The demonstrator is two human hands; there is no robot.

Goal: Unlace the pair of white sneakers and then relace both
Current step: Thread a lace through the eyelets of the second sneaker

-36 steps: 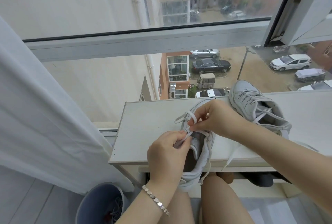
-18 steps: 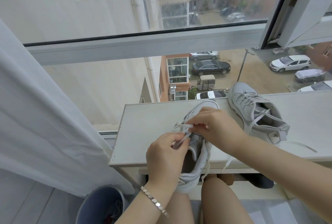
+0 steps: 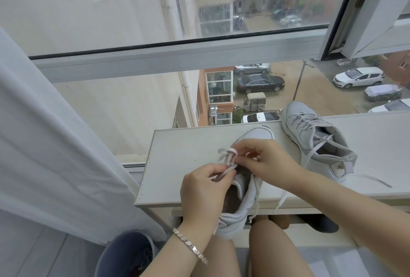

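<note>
At the near left edge of the counter, working over a shoe set toe to the far side, with its heel hanging past the edge above the knees. Pinching its lace in both grips: in the left grip between thumb and forefinger just over the tongue, other fingers curled; in the right grip at a small loop raised above the upper eyelets, fingertips pressed together on it. Reads as work on the top rows; cannot tell whether threading in or drawing out. Leaves the second shoe farther back on the right, near the first one's toe, with slack lacing and one end trailing right across the counter. Could drag the shoe off the edge into the lap with a hard tug toward the near side, given that overhanging heel and no flat hold on it. Could twist the lace inside the loop and trap the twist at an eyelet, or let a short end slip back through if either pinch loosens. Could also snag the free end dangling off the near edge on a knee. Feels, by the look, like smooth white leather-like uppers with a padded collar and grey lining; a flat, limp, woven lace; a pale, matte, board-like counter with a row of small holes down its left edge.
</note>
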